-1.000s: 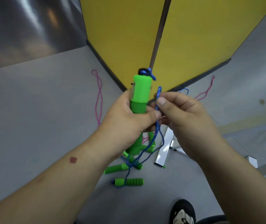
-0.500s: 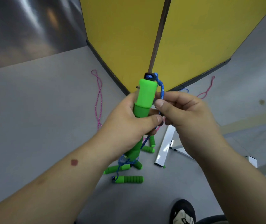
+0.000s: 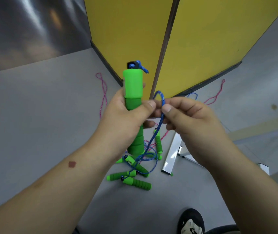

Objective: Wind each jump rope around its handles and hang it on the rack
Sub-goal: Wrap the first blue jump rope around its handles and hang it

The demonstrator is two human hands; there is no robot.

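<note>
My left hand (image 3: 126, 119) grips a green jump-rope handle (image 3: 132, 88) upright in front of me, its black-and-blue cap at the top. To its right, my right hand (image 3: 187, 115) pinches the blue rope (image 3: 160, 105) between thumb and forefinger, with a small loop standing above the fingers. The blue rope hangs down from there to the floor. Several more green handles (image 3: 137, 182) lie tangled with blue rope on the grey floor below my hands. No rack for hanging is clearly identifiable.
Yellow partition panels (image 3: 202, 39) stand ahead, meeting at a dark post. Pink ropes (image 3: 103, 93) trail on the grey floor on both sides of them. A white metal frame leg (image 3: 172, 154) lies right of the pile. A shoe (image 3: 191, 223) shows at the bottom.
My right hand has drawn the blue rope away from the handle top and down to the right, forming a loop above its fingers. The left hand keeps holding the handle upright.
</note>
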